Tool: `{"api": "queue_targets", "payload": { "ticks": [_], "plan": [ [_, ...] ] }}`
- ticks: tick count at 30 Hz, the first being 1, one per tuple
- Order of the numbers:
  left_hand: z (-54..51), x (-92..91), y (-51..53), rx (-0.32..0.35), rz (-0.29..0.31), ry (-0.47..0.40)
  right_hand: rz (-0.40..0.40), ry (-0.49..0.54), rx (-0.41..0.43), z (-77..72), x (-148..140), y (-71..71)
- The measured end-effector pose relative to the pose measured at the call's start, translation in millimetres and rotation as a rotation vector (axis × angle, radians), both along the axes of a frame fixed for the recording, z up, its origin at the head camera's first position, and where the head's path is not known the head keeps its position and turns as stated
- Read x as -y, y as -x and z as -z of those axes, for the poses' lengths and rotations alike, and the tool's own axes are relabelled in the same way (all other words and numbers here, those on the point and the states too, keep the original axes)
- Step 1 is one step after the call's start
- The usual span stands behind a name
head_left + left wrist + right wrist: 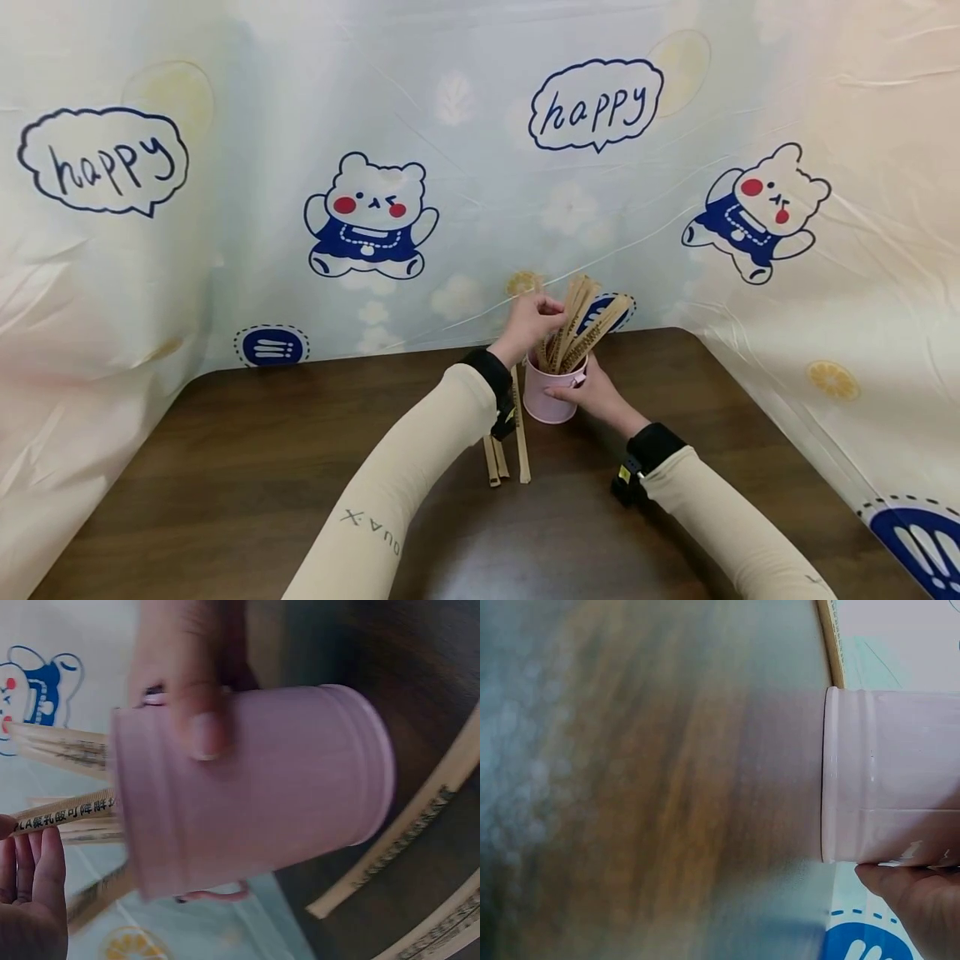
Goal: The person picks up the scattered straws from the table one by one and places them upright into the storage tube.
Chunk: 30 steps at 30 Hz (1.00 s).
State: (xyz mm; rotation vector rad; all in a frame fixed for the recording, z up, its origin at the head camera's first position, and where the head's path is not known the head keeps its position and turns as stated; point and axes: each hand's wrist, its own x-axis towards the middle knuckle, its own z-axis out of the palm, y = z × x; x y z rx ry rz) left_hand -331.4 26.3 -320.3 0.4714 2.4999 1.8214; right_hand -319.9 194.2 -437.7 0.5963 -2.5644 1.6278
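Observation:
A small pink bucket (550, 396) stands upright near the back of the table, filled with paper-wrapped straws (596, 333). My right hand (600, 396) holds the bucket's right side, its thumb across the front. In the left wrist view that thumb lies on the bucket's wall (262, 772). Above the rim, my left hand (532, 325) pinches one wrapped straw (67, 810) printed with dark characters; the straw's other end is hidden behind the bucket's rim. The right wrist view shows the bucket (900, 765) with fingers at its side.
Several loose wrapped straws lie on the brown table (315, 500) left of the bucket, one straw (522, 450) closest to it. Behind the table hangs a pale curtain (480, 167) with bear and "happy" prints, which also runs along both sides.

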Motion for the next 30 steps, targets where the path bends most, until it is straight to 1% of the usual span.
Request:
{"api": "queue_targets", "payload": {
  "ticks": [3, 6, 11, 14, 16, 18, 20, 23, 25, 27, 29, 30],
  "plan": [
    [6.3, 0.0, 0.3, 0.028, 0.002, 0.006, -0.004, -0.003, 0.004, -0.5, 0, -0.3],
    [7.4, -0.4, 0.3, 0.037, 0.003, 0.010, -0.014, -0.004, 0.002, -1.5, 0, -0.5],
    [3.1, 0.0, -0.5, 0.036, 0.023, 0.027, -0.012, 0.002, 0.002, -2.3, 0, -1.6],
    [-2.0, 3.0, -0.3, 0.021, 0.024, 0.032, -0.007, 0.004, -0.010, -1.7, 1, -1.8],
    [-9.7, 7.0, 0.2, 0.000, 0.016, 0.027, -0.005, 0.006, -0.020, -1.0, 2, -1.9],
    [-21.6, 12.3, 1.4, -0.012, 0.005, 0.000, 0.001, 0.009, -0.028, -0.7, 3, -2.5],
    [-37.5, 18.6, 1.0, -0.014, -0.002, -0.051, 0.000, 0.013, -0.030, -0.2, 4, -3.1],
    [-61.9, 30.2, -2.4, -0.009, -0.019, -0.137, 0.005, 0.016, -0.021, -0.1, 4, -3.7],
    [-74.6, 39.7, -5.2, -0.009, -0.035, -0.185, 0.005, 0.024, -0.008, -0.6, 3, -3.5],
    [-81.5, 50.9, -6.3, -0.013, -0.060, -0.210, 0.008, 0.024, 0.000, -1.6, 3, -3.1],
    [-82.1, 62.9, -5.4, -0.010, -0.092, -0.216, 0.008, 0.013, 0.002, -2.1, 2, -2.9],
    [-80.4, 69.2, -5.3, -0.003, -0.107, -0.217, 0.010, 0.011, 0.007, -2.0, 2, -3.1]
  ]
}}
